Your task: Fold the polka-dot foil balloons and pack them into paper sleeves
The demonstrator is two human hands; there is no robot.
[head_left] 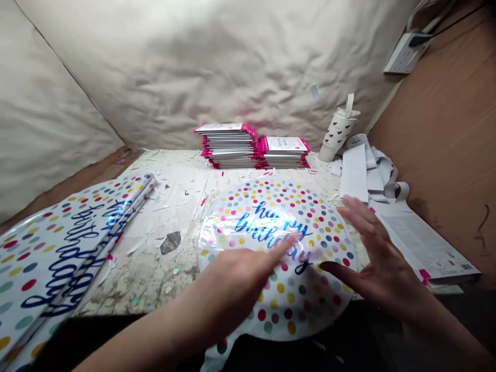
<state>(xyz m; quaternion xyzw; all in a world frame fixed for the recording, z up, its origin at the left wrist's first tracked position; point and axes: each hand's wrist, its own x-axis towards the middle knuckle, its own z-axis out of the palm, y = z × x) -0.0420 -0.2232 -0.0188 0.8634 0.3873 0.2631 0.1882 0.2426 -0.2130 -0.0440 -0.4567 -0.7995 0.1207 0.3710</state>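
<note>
A flat round foil balloon, white with coloured dots and blue "happy birthday" lettering, lies at the table's front edge. Its tail hangs over the edge at the lower left. My left hand reaches across the balloon's lower middle, slightly blurred, with a finger stretched out over the lettering; its other fingers are mostly hidden. At the balloon's right rim, my right hand is open, thumb and fingers spread apart, holding nothing. Whether either hand presses on the foil is hard to tell.
More dotted foil balloons lie folded at the left. Two stacks of pink-edged packets stand at the back, beside a white tumbler. Paper label strips and a printed flat packet lie right. A power socket hangs above.
</note>
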